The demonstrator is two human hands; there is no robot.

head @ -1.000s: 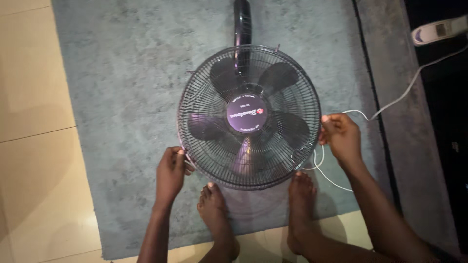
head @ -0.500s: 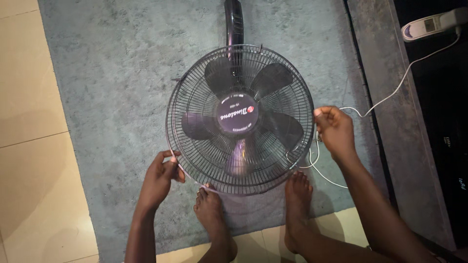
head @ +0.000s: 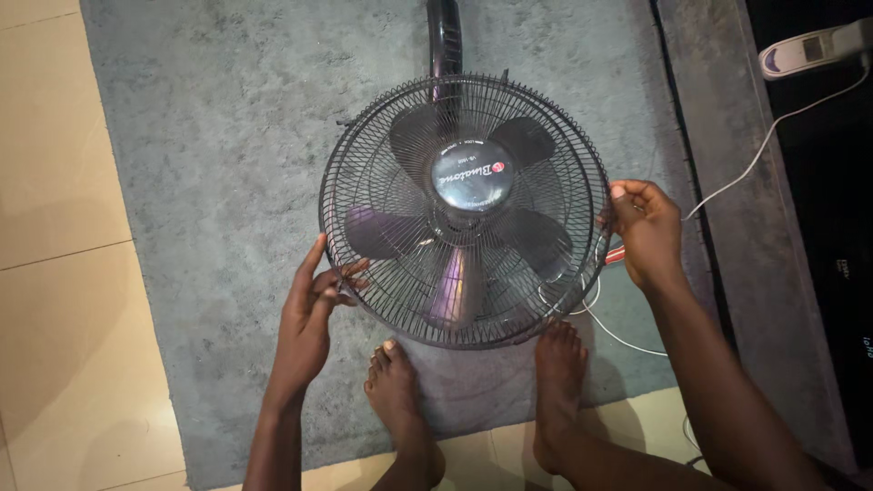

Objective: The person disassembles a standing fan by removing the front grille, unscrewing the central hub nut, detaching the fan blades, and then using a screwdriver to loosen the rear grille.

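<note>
A black electric fan (head: 470,177) lies face up on a grey rug (head: 227,136), its round wire grille (head: 382,155) over dark blades and a grey hub cap. My left hand (head: 311,305) holds the grille's lower left rim, with the fingers stretched along the wires. On the opposite side, my right hand (head: 647,229) grips the right rim. The grille looks raised and tilted toward me. The fan's black neck (head: 444,36) runs off the top edge.
My two bare feet (head: 396,386) (head: 559,364) stand at the rug's near edge below the fan. A white cable (head: 737,177) runs from the fan to a white device (head: 809,45) on a dark surface at the right. Pale floor tiles (head: 64,318) lie left.
The grille has come up toward me and shifted slightly up and right. My left hand slid higher on the left rim and its fingers spread; my right hand rose with the right rim.
</note>
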